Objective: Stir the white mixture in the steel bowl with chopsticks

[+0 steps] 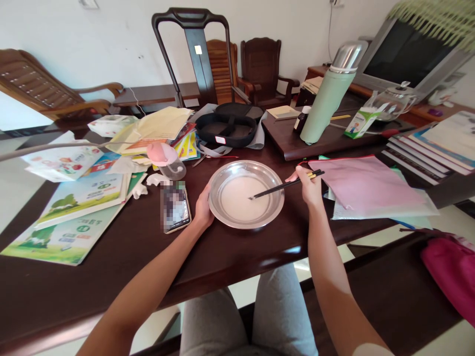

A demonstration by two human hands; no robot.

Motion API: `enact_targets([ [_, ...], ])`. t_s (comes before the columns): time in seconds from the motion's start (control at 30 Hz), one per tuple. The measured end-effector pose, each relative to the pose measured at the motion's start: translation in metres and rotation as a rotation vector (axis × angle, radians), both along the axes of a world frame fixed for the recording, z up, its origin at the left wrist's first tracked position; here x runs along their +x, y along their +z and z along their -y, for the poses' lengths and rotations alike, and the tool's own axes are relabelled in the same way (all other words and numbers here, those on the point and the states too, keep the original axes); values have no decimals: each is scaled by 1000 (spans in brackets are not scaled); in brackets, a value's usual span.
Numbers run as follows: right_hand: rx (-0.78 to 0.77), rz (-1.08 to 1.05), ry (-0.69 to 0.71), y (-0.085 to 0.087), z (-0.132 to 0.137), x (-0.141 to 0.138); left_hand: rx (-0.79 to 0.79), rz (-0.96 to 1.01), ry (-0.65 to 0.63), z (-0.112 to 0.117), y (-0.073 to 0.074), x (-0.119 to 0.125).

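Note:
A round metal bowl [274, 207] stands on the dark wooden table in front of me, with a whitish liquid or batter [237, 200] in it. My left hand [203, 206] grips the bowl's left rim; some of its fingers are hidden under the edge. In my right hand [308, 184] is a pair of black chopsticks [272, 190] with gold-coloured ends. Their tips dip into the white contents near the middle of the bowl. Just left of my left hand lies a phone [175, 207], its screen lit and partly blurred.
Workbooks [74, 222] and a pink-and-clear dispenser [165, 157] lie leftward. Behind the bowl is an open black case [226, 126]. A tall green thermos [328, 99] stands back right, near a glass teapot [395, 101]. A pink pouch [367, 183] lies beyond my right hand.

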State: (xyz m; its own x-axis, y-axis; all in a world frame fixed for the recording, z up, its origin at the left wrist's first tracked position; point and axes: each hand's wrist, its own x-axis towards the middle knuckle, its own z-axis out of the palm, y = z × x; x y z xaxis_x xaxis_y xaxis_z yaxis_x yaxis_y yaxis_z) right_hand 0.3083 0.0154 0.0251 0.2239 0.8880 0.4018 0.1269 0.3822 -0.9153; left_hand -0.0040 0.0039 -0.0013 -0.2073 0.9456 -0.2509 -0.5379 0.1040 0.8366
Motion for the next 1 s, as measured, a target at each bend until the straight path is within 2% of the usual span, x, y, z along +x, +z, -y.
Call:
enact_targets([
  [0.2,0,109,209,1,3,-8,27,12,-22,0,-1,0],
  [0.43,27,9,6,2,3,-1,33,-18,-17,-2,-6,-2],
  [0.63,2,111,190,1,5,-9,58,-19,-47,-1,-5,-2],
  [0.83,43,26,-27,2,3,-3,56,-51,-55,-2,-7,-4],
  [0.9,31,3,2,3,4,-2,45,-54,-54,-2,-8,-5],
  [1.0,-4,61,171,4,6,-7,41,-41,-51,-1,-7,-4],
])
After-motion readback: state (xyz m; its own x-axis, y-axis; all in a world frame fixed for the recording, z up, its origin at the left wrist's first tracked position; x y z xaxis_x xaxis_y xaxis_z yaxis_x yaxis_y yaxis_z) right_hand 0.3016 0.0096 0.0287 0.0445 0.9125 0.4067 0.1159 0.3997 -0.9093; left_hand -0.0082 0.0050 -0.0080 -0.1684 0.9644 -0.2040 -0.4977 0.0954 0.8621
